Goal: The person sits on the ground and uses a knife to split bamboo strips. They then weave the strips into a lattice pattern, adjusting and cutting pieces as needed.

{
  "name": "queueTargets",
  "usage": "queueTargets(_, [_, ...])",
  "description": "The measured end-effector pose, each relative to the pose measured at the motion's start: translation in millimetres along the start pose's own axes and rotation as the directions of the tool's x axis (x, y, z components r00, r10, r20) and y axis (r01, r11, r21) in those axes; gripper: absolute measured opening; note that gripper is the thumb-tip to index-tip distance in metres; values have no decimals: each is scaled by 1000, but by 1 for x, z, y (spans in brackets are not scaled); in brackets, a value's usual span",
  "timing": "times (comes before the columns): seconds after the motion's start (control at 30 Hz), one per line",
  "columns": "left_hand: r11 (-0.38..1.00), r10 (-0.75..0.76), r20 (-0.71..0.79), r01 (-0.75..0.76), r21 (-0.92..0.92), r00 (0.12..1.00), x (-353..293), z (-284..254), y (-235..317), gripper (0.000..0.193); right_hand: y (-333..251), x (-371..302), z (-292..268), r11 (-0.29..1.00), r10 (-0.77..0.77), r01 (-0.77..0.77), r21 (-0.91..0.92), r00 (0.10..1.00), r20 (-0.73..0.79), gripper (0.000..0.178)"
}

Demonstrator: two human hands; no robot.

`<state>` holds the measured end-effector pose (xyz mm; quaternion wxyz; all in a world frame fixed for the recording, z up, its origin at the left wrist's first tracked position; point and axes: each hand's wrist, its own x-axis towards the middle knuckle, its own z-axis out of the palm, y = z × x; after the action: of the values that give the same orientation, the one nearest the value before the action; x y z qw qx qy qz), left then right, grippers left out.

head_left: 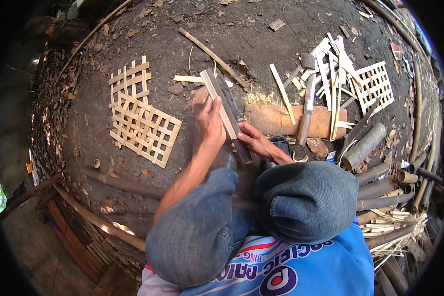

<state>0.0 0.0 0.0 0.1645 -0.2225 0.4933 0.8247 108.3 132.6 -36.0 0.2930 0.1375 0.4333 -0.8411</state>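
My left hand (211, 120) grips a flat pale bamboo slat (217, 96) that points up and away from me. Beside it, my right hand (251, 141) holds the dark handle of a long knife (230, 101), its blade lying along the slat's right edge. Both hands work just in front of my knees, above the dark earth. The lower end of the slat is hidden behind my hands.
Two woven bamboo lattice panels (140, 121) lie to the left; another lattice (375, 86) and loose slats (333, 74) lie to the right. A wooden block (271, 121) with a hammer (307, 93) on it sits ahead. Bamboo poles (380, 190) pile up at the right.
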Motion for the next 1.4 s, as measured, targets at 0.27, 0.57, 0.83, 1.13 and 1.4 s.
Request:
queueTargets(0.27, [1000,10,-8,-10,-22,1000,-3,-2,-7,47,1,-6,0,1000,2,-2,-9,1000,14,30])
queueTargets(0.57, [990,87,-21,-85,113,996,-1,-2,-10,51,1,-4,0,1000,-2,2,25,1000,20,30])
queueTargets(0.83, [970,152,-34,-142,199,988,2,-6,-15,51,3,-1,-1,998,9,-11,67,999,31,29])
queueTargets(1.13, [970,150,-48,-137,202,988,1,-6,-12,52,3,0,2,995,14,-18,94,999,46,30])
queueTargets(1.4, [999,55,-78,-55,2,995,9,-10,-21,52,1,-3,2,992,34,-38,119,999,35,28])
